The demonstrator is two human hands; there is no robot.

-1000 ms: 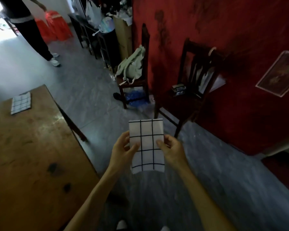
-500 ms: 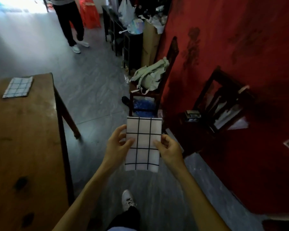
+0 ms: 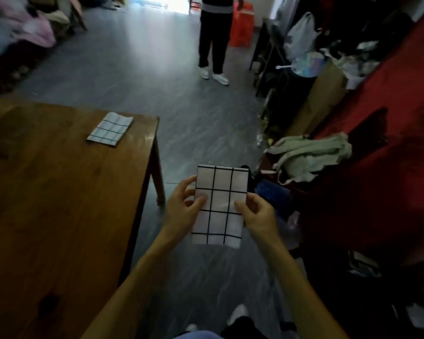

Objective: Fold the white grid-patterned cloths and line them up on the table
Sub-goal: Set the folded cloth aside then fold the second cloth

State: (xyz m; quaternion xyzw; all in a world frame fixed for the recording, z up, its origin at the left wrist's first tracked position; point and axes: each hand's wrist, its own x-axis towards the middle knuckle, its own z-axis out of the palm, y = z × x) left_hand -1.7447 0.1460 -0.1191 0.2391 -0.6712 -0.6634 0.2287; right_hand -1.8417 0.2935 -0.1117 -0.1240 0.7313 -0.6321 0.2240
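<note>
White folded grid cloth [image 3: 219,206] is held in mid-air over the floor, right of the table [image 3: 59,204]. Left hand [image 3: 184,206] pinches its left edge, right hand [image 3: 256,214] pinches its right edge, thumbs on top. 1 more folded cloth [image 3: 110,128] lies near the table's far corner.

Bystander [image 3: 214,40], red stool [image 3: 241,25], green bag [image 3: 309,152] on chair.

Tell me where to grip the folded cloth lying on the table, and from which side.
Pinch the folded cloth at its near short edge, coming from the table's right side. It lies flat with the far end slightly rumpled, so the near layers look neater to pinch together.
</note>
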